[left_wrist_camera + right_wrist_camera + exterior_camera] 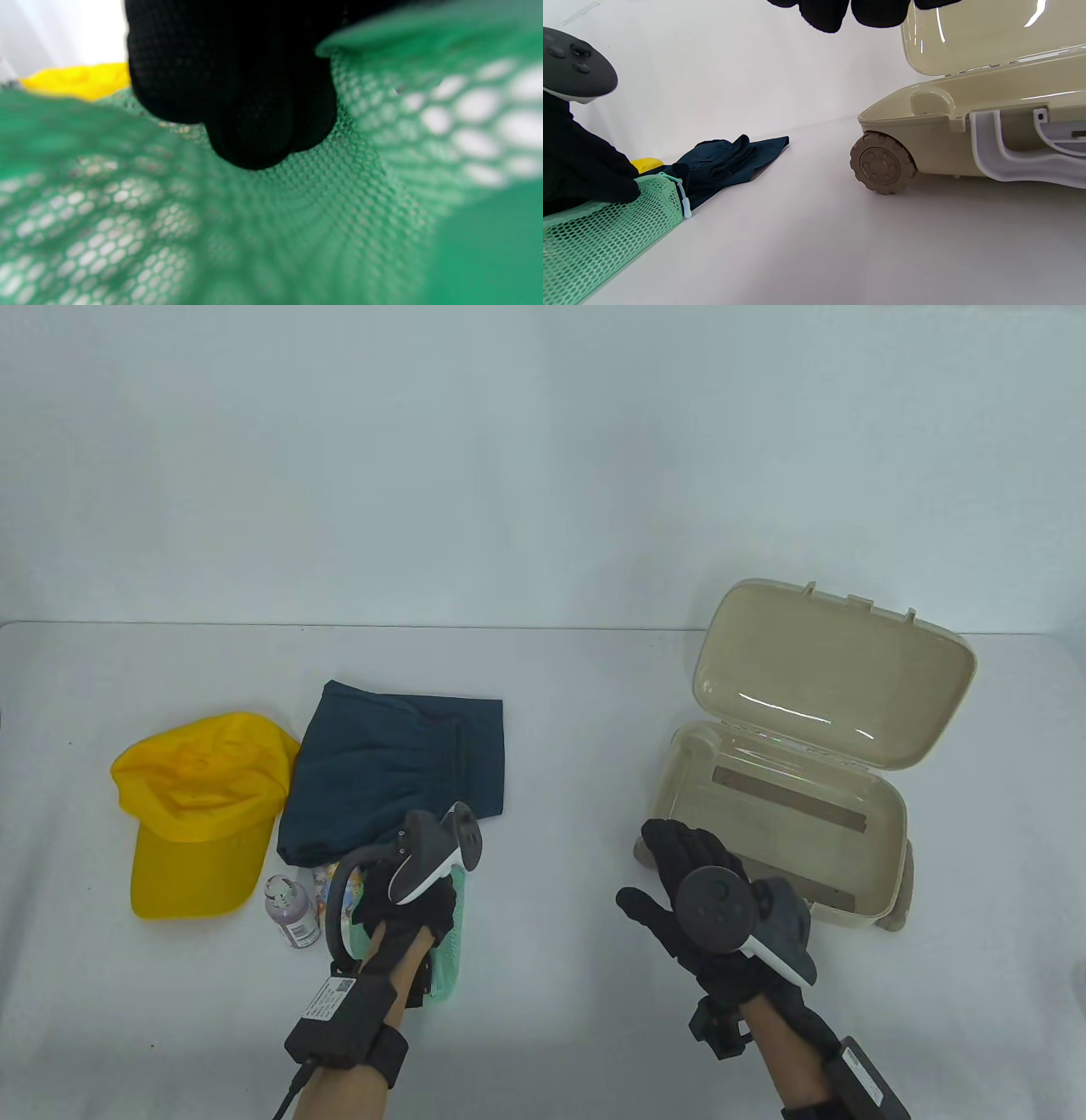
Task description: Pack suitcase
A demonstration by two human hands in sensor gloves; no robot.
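A beige suitcase [670, 780] lies open and empty at the right, lid up; its wheel [883, 162] shows in the right wrist view. My left hand [416, 903] rests on a green mesh pouch [450, 950] and its fingers [237, 97] press into the mesh [297, 203]. My right hand [679, 869] hovers open and empty beside the suitcase's near left corner. Folded dark blue shorts [399, 768], a yellow cap [199, 814] and a small purple bottle [290, 912] lie at the left.
A small colourful packet [327, 891] lies between the bottle and the pouch. The table's back edge [543, 626] meets a white wall. The pouch's zipper pull [686, 208] points toward the shorts [729, 163].
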